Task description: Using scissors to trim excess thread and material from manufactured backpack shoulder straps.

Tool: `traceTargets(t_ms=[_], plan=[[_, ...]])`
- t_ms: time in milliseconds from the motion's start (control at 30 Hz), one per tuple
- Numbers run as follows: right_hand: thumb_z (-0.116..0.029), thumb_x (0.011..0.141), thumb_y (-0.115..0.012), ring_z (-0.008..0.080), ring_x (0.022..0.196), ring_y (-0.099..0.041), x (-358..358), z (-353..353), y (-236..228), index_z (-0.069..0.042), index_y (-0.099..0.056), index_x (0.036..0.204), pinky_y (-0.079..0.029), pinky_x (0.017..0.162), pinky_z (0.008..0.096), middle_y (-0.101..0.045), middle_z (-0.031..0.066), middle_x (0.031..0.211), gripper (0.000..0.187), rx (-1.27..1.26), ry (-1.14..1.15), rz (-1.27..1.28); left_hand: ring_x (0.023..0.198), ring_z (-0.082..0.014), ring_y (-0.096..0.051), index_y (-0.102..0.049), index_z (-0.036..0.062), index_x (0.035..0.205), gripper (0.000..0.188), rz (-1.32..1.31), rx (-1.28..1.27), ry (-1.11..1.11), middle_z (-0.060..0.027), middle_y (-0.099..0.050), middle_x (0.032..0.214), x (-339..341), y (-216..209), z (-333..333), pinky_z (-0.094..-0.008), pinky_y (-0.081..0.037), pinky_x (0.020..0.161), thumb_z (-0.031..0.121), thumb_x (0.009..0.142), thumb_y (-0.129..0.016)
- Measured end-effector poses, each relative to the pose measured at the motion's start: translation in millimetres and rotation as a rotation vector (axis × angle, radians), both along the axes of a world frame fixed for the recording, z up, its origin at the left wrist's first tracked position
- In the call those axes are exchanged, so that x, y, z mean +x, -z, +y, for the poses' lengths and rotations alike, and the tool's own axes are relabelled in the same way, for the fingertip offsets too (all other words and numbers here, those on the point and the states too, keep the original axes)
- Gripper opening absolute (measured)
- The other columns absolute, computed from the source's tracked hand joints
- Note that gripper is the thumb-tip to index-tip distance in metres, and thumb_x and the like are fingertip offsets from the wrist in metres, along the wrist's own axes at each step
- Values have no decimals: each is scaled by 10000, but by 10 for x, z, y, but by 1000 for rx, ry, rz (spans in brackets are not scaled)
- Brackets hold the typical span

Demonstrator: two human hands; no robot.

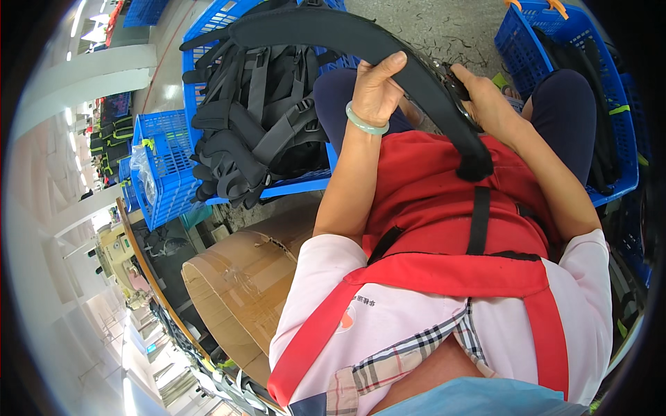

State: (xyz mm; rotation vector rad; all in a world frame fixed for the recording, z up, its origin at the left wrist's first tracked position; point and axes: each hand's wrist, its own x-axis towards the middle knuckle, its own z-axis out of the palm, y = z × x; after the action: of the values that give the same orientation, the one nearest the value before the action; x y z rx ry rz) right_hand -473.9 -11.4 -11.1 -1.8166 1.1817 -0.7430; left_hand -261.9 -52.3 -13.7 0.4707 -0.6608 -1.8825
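A long, curved black padded strap (333,31) arches across the top middle and comes down to the red apron on my lap. My left hand (380,90), with a pale green bangle at its wrist, grips the strap's inner edge, thumb on top. My right hand (489,104) is closed beside the strap's outer edge around a dark scissors-like tool (454,82) with metallic glints. Its fingers and palm hide much of this tool. The strap's near end (475,165) rests against the apron (423,173).
A blue plastic crate (298,186) beyond my left arm is heaped with black and grey straps (257,125). Another blue crate (628,163) with black pieces stands at my right. A smaller blue crate (163,184) and a cardboard box (243,277) are at left. Scraps litter the floor (444,24).
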Motion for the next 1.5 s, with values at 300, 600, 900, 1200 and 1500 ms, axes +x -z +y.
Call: traceTargets(t_ms=[300,600,900,1200,1500], plan=[[-189,875,-648,283,741,-544,-57,-62,49,13,-525,1034,-456,684,350,-581,177,794,285,27,31,-18,941,-170,-650,-678,81,959,164,14,-23,26,-33,-681,975,-66,16,29,-342,-528,863,-39,861,-623],[-470,813,-707,214,732,-532,-281,187,-182,-17,-493,1098,-432,684,331,-544,130,764,577,195,36,-15,916,-160,-649,-678,69,946,187,-7,-61,-94,-38,-681,955,49,-4,-20,-315,-525,868,-79,853,-611],[-441,808,-720,247,679,-535,-248,147,-159,27,-509,1006,-445,651,359,-560,157,731,550,293,-26,62,892,-144,-648,-680,87,934,209,-35,-48,-94,-19,-682,931,-18,38,6,-298,-518,854,-91,853,-607],[-440,832,-692,330,659,-557,-176,187,-131,29,-522,961,-447,630,385,-578,193,722,515,155,14,88,907,-143,-641,-684,98,932,233,-47,-57,-37,-14,-682,942,1,59,24,-297,-503,863,-104,837,-614],[-422,844,-691,221,597,-471,-168,187,-33,20,-536,880,-418,580,348,-541,149,675,471,192,44,-1,851,-142,-649,-664,74,911,216,-37,18,-94,-27,-675,899,-54,20,29,-287,-521,799,-115,810,-646]])
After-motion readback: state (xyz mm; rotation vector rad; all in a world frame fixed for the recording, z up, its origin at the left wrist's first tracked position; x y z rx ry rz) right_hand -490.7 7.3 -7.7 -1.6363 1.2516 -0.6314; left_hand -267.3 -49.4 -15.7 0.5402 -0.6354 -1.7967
